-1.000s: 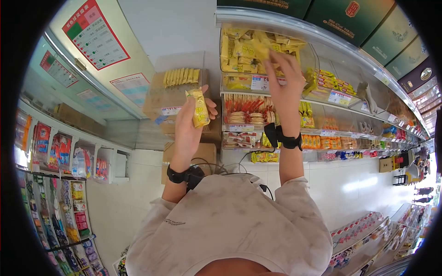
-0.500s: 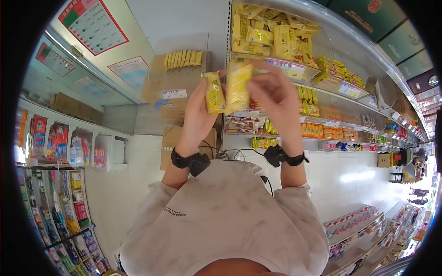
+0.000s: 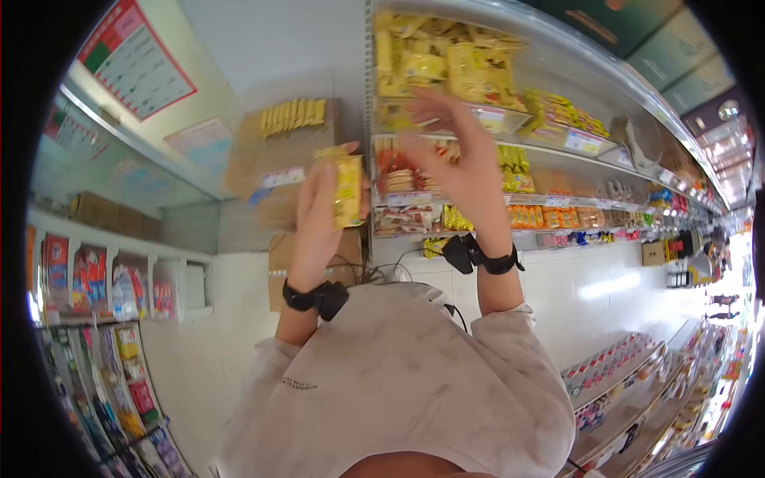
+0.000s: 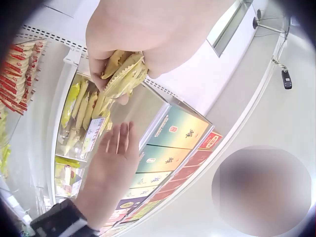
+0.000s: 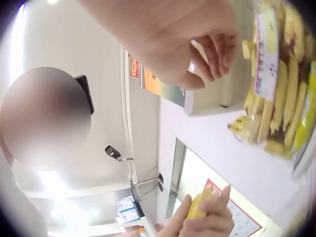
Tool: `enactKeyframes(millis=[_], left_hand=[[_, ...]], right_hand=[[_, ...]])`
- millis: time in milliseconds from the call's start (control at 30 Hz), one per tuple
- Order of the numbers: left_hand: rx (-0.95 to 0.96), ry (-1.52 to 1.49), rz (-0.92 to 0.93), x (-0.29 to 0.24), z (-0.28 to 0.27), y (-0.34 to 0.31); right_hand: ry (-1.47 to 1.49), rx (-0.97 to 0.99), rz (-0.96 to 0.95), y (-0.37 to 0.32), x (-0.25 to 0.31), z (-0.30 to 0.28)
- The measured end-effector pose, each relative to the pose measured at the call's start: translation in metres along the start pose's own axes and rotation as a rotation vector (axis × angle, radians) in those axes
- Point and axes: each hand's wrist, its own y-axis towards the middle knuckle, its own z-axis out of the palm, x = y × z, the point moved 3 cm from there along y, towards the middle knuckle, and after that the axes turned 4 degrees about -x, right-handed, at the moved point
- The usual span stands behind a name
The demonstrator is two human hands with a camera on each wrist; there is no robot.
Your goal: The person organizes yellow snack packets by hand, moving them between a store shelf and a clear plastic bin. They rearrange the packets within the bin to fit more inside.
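Yellow wrapped snack packets (image 3: 347, 195) are in my left hand (image 3: 317, 211), upright between thumb and fingers. Two crimped ends of the packets (image 4: 129, 74) show side by side in the left wrist view. Apart from them, to the right, my right hand (image 3: 466, 163) is raised with its fingers loosely bent and nothing in them. It is in front of the shelves, just below the top bin (image 3: 488, 118) of yellow packets. The right wrist view also shows its fingers (image 5: 215, 57) around bare air, near the bin's price tag (image 5: 266, 54).
A row of similar yellow packets (image 3: 293, 117) stands on a cardboard box (image 3: 255, 159) at the left. Lower shelves hold red-and-white packs (image 3: 402, 175) and orange packs (image 3: 534, 216). Green boxes (image 3: 598, 32) line the top right. Cables (image 3: 382, 273) hang between the wrists.
My right hand took a yellow packet from the top bin and brought it beside the left hand's packet. It has since let go and moved back toward the shelves, while the left hand keeps hold.
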Motion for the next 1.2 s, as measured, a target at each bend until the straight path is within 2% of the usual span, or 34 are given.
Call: enactKeyframes(millis=[33, 67, 167, 200, 300, 333, 433, 533, 633, 733, 867, 933, 1067, 1133, 1167, 1200], left_hand=[[-0.03, -0.006, -0.037, 0.001, 0.003, -0.001], [-0.058, -0.015, -0.076, 0.003, 0.005, -0.003], [0.012, -0.083, -0.086, 0.001, 0.01, -0.008], [0.042, -0.116, -0.135, 0.003, 0.005, -0.008], [0.048, -0.139, -0.071, 0.004, 0.01, -0.007], [-0.056, -0.187, -0.065, 0.006, 0.012, -0.007], [-0.036, 0.014, 0.103, 0.005, 0.004, -0.001], [-0.102, 0.196, 0.188, -0.002, -0.012, 0.001], [-0.117, 0.117, 0.308, -0.01, -0.011, 0.003], [-0.061, 0.01, 0.252, -0.014, 0.005, -0.004], [0.075, -0.164, 0.216, -0.007, 0.011, -0.009], [0.113, -0.28, 0.134, 0.0, 0.005, -0.006], [0.029, -0.114, 0.149, 0.014, -0.001, -0.007], [0.023, 0.007, 0.141, 0.009, -0.001, -0.008], [0.092, -0.041, 0.082, 0.005, 0.0, -0.009], [0.163, -0.089, 0.028, -0.002, 0.002, -0.01]], right_hand=[[0.022, 0.097, -0.034, -0.008, 0.009, 0.012], [-0.137, 0.185, -0.071, -0.018, 0.006, 0.023], [0.139, 0.308, 0.15, -0.031, -0.006, 0.04], [0.147, 0.266, 0.117, -0.033, -0.013, 0.04], [0.259, 0.145, 0.214, -0.039, -0.022, 0.034], [0.401, 0.138, 0.333, -0.041, -0.022, 0.035], [0.502, -0.076, 0.362, -0.04, -0.021, 0.021], [0.55, -0.131, 0.42, -0.042, -0.02, 0.001], [0.564, -0.12, 0.457, -0.051, -0.026, 0.001], [0.524, 0.013, 0.48, -0.062, -0.024, 0.013], [0.429, -0.039, 0.28, -0.064, -0.033, 0.028], [0.559, -0.03, 0.38, -0.064, -0.033, 0.03], [0.594, 0.05, 0.471, -0.065, -0.033, 0.028], [0.557, 0.044, 0.397, -0.064, -0.035, 0.022], [0.54, 0.043, 0.358, -0.063, -0.035, 0.019], [0.557, 0.123, 0.419, -0.063, -0.034, 0.013]])
